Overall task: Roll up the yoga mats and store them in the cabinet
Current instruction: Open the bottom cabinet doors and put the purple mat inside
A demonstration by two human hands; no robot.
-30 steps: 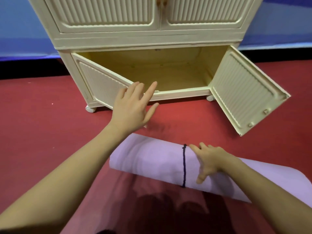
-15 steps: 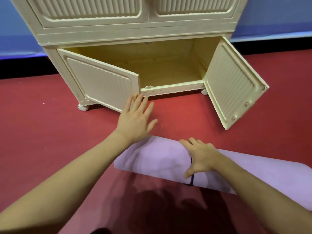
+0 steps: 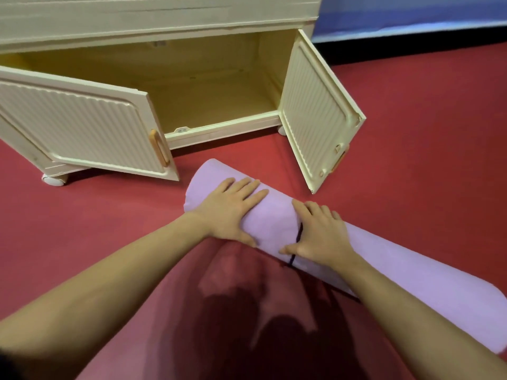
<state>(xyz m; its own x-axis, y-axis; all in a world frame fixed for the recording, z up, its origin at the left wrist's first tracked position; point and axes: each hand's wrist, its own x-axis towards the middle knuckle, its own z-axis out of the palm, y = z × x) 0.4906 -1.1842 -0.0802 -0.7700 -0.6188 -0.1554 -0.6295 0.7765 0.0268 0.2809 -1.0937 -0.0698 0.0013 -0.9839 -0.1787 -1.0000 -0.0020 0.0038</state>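
A red carpeted floor (image 3: 428, 149) carries a cream cabinet (image 3: 153, 26) on small white casters with both lower doors swung open, and, just in front of its opening, a rolled lilac yoga mat (image 3: 411, 286) lying at an angle.

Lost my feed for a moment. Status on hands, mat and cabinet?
Left hand and right hand both flat on rolled purple mat, on floor. Cabinet doors open, nothing blocking the opening.
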